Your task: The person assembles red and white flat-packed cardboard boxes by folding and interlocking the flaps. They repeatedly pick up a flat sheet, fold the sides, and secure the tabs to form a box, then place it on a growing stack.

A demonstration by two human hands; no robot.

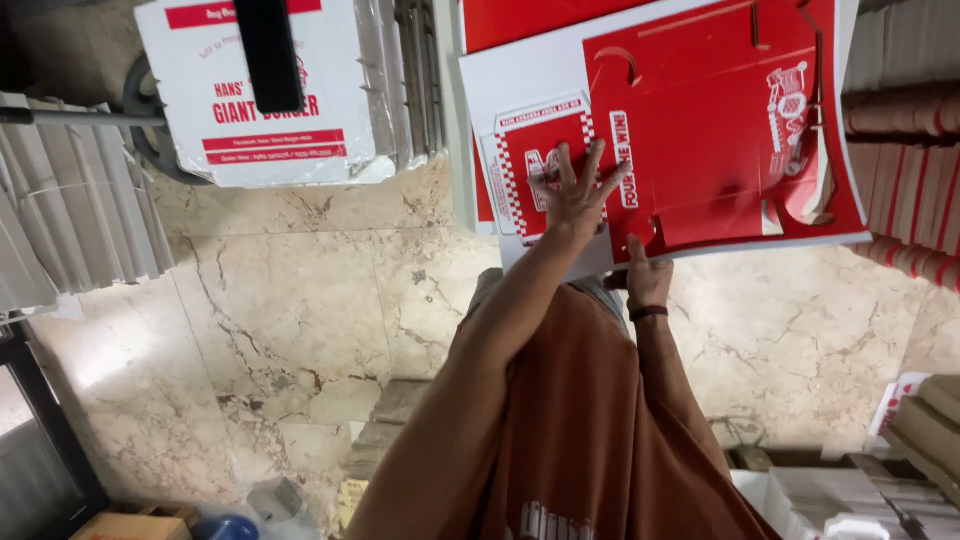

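A large flat cardboard sheet (720, 130), printed red and white with die-cut box outlines, lies in front of me on a stack of similar sheets. My left hand (575, 190) rests flat on its near left part, fingers spread wide. My right hand (648, 278), with a dark band at the wrist, grips the sheet's near edge, thumb on top. Both arms come out of brown sleeves.
A white carton with red print (260, 110) stands at the upper left, with a stack of pale flat sheets (70, 200) beside it. Bundled red-and-tan cardboard (905, 140) is piled at the right, more stacks (930, 420) at the lower right. The floor (290, 320) is beige marble.
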